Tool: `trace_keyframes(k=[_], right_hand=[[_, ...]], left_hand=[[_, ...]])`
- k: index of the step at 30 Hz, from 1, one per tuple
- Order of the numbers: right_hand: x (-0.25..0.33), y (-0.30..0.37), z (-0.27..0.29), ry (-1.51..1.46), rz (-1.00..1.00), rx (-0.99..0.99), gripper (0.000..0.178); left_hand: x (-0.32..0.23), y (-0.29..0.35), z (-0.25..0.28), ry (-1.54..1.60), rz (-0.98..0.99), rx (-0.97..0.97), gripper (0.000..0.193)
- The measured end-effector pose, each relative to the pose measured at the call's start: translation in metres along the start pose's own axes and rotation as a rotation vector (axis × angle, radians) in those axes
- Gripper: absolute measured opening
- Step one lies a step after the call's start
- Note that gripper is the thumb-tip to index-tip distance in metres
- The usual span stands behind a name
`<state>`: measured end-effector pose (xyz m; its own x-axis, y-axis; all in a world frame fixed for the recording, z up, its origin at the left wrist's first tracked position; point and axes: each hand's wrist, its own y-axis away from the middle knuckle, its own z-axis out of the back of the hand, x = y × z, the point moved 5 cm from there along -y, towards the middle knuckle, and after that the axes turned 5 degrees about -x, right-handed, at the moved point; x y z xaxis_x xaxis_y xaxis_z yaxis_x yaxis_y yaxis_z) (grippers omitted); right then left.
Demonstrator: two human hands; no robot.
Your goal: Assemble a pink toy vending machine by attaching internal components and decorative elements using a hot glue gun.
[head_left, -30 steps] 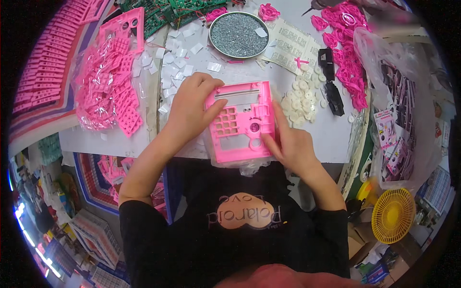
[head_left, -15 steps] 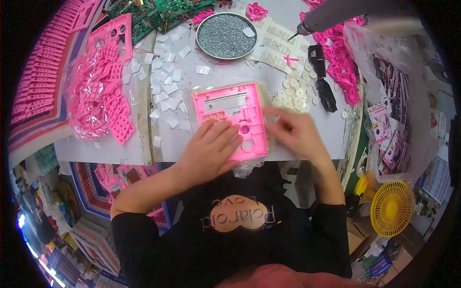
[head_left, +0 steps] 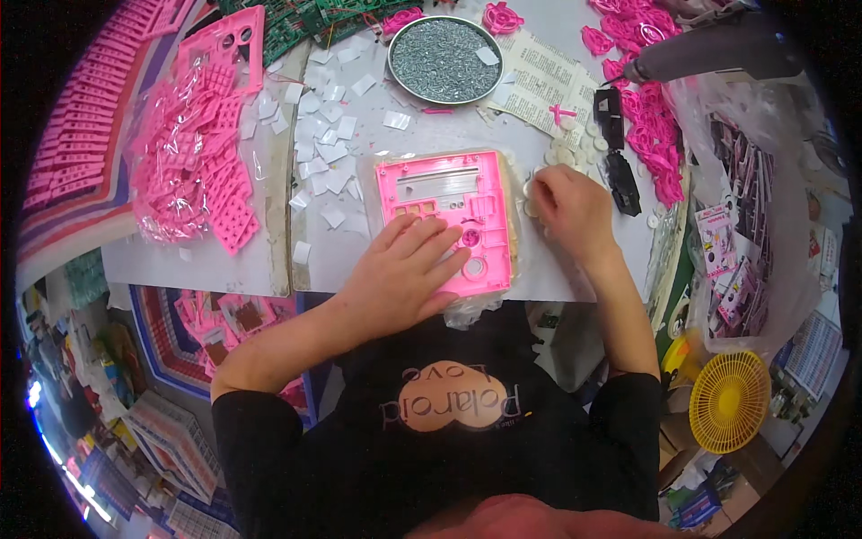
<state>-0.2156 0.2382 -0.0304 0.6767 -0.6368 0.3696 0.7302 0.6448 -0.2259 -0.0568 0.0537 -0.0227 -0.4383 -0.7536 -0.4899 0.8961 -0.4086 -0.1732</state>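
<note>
Left hand (head_left: 406, 268) lay on pink casing (head_left: 491, 260)

Its fingers were slightly spread, the casing beneath and toward one o'clock. The right hand (head_left: 576, 216), at the casing's three o'clock, curled beside white discs (head_left: 590, 148); its grip couldn't be told. A screw dish (head_left: 446, 102) topped the tabletop (head_left: 337, 269) at twelve; a yellow grille (head_left: 729, 402) stood at four.

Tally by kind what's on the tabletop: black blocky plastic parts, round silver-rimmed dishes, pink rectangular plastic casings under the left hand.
Black blocky plastic parts: 2
Round silver-rimmed dish: 1
Pink rectangular plastic casing under left hand: 1
Total: 4
</note>
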Motion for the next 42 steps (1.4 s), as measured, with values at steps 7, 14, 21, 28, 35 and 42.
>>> trace_keyframes(k=[7, 14, 21, 28, 35, 42], right_hand=[[0.073, 0.007, 0.015, -0.161, 0.244, -0.051, 0.015], [0.086, 0.014, -0.017, -0.069, 0.354, 0.022, 0.018], [0.092, 0.019, -0.021, 0.027, 0.163, 0.025, 0.016], [0.092, 0.025, -0.022, -0.023, 0.071, -0.086, 0.02], [0.09, 0.026, -0.015, -0.048, 0.094, -0.032, 0.017], [0.085, 0.029, -0.018, -0.15, 0.157, -0.082, 0.015]], left_hand=[[0.001, 0.003, -0.004, -0.011, 0.004, 0.012, 0.055], [0.002, 0.005, -0.005, 0.022, 0.006, -0.06, 0.051], [0.01, 0.01, -0.009, 0.124, -0.015, -0.134, 0.04], [0.014, 0.01, -0.008, 0.173, -0.026, -0.184, 0.036], [0.016, 0.01, -0.009, 0.175, -0.009, -0.181, 0.037], [0.015, 0.009, -0.009, 0.174, 0.01, -0.169, 0.038]])
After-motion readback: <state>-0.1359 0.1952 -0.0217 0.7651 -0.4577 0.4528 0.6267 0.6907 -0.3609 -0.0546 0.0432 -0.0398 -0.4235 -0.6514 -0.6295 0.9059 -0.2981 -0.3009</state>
